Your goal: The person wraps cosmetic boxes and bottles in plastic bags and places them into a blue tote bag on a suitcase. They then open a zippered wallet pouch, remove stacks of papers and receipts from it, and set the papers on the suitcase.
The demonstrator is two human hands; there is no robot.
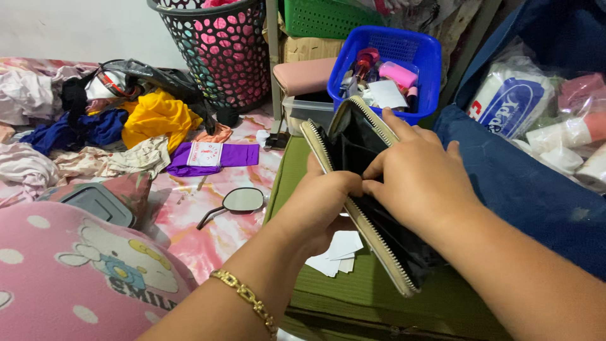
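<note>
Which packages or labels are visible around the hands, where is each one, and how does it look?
Soft plastic package: far right, in the blue bag; white with blue print and a small red mark.
White label: on the purple cloth, on the floor at the left; rectangular, with red print.
Paper slips: on the green surface, under the left hand; white, blank side up.

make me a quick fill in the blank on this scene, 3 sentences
1. Both hands, the left hand and the right hand, hold open a long black ____ with a zip edge.
2. Behind the wallet stands a ____ plastic basket full of small items.
3. On the pink floor sheet lies a small round ____ on a black stem.

Missing words: wallet; blue; mirror
</note>
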